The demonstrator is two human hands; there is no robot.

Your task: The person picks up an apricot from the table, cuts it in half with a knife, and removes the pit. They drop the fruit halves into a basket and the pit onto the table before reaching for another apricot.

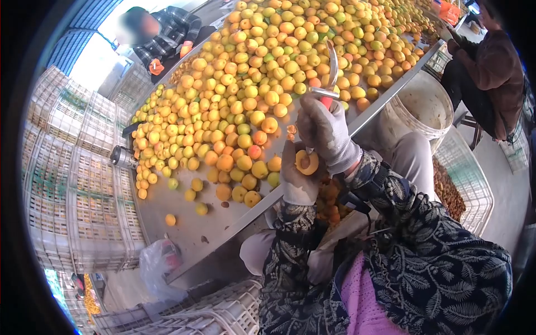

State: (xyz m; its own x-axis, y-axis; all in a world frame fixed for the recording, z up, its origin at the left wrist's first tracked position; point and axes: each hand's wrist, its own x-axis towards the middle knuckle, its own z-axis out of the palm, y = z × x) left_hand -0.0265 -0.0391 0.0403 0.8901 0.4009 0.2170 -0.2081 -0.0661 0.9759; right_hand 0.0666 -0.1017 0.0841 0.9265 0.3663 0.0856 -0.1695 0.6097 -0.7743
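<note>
My left hand (pixel 298 176), in a whitish glove, is closed around a cut apricot (pixel 306 162) whose open face shows a dark centre. Just above and to the right, my gloved right hand (pixel 326 131) is wrapped round a tool with a red handle (pixel 326 101), a metal crosspiece and a curved blade (pixel 333 64) that points up. The two hands are close together over the near edge of the metal table. A small orange piece (pixel 291 132) shows between them. Many yellow and orange apricots (pixel 240 106) are heaped on the table beyond my hands.
Stacked plastic crates (pixel 78 184) stand at the left, and another crate (pixel 223 312) is at the bottom. A white bucket (pixel 421 106) and a crate of brown pieces (pixel 466 184) are to the right. One person sits at the upper left, another at the upper right.
</note>
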